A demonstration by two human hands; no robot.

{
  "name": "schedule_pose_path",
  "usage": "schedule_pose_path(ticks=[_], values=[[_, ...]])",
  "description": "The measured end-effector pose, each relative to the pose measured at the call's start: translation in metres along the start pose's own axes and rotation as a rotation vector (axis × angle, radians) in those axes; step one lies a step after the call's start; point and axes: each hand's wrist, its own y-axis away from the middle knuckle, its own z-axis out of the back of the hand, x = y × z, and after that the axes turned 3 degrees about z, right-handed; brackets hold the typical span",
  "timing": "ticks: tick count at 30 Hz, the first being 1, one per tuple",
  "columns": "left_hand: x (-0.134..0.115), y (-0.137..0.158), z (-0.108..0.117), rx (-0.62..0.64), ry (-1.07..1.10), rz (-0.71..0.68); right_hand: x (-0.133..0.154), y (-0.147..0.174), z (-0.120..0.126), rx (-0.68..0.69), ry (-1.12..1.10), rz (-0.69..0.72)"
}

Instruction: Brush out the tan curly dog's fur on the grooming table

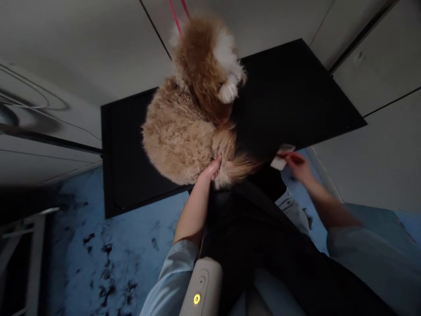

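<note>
A curly tan and white dog [179, 131] is on a black grooming table [289, 96], with its head end toward the wall. My left hand [212, 169] is closed around one of its furry legs at the near edge, where long hair [245, 166] fans out to the right. My right hand [297, 164], blurred by motion, is off to the right of the dog, apart from it. It grips what looks like a slicker brush [279, 163] with a pale rectangular head and a reddish part by the fingers.
Pink straps [176, 17] run up from the dog's neck area. Dark hair clumps [107, 263] lie on the blue floor [75, 232]. A pale device with a yellow light [202, 287] is near my left arm. Cables [42, 103] hang at the left wall, above a metal frame [34, 263].
</note>
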Motion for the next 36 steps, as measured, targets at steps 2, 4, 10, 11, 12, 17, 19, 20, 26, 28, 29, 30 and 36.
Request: schedule_pose_path(ticks=[2,4,10,11,12,17,19,20,26,28,29,30,36], values=[[-0.004,-0.003,-0.004,0.041,0.003,0.031,0.005,-0.005,0.030,-0.130,0.052,0.046],[-0.007,-0.006,-0.011,0.079,-0.015,0.047,0.020,0.004,0.013,-0.033,-0.020,0.051],[-0.005,-0.007,-0.009,-0.002,-0.005,0.021,0.039,0.035,-0.121,0.497,-0.278,-0.041],[-0.003,-0.006,-0.007,0.020,-0.003,0.041,0.035,0.032,-0.119,0.474,-0.269,-0.058],[-0.002,-0.004,-0.005,0.053,-0.008,0.067,0.030,0.027,-0.109,0.430,-0.245,-0.072],[-0.004,0.002,-0.013,0.133,0.012,0.076,0.034,0.010,-0.053,0.140,-0.096,0.021],[-0.005,0.007,-0.019,0.172,0.073,0.052,0.047,0.016,-0.068,0.249,-0.160,0.078],[-0.006,0.009,-0.020,0.188,0.097,0.043,0.053,0.020,-0.081,0.354,-0.199,0.089],[-0.004,0.019,-0.017,0.233,0.141,0.013,0.053,0.016,-0.087,0.456,-0.195,-0.005],[-0.005,0.018,-0.020,0.223,0.158,-0.005,0.052,0.012,-0.071,0.377,-0.139,0.013],[-0.006,0.017,-0.022,0.211,0.175,-0.017,0.053,0.013,-0.066,0.330,-0.120,0.039],[-0.007,0.017,-0.024,0.197,0.194,-0.027,0.055,0.016,-0.066,0.279,-0.110,0.072],[-0.006,0.015,-0.017,0.079,0.276,-0.036,0.051,0.020,-0.078,0.043,-0.042,0.185]])
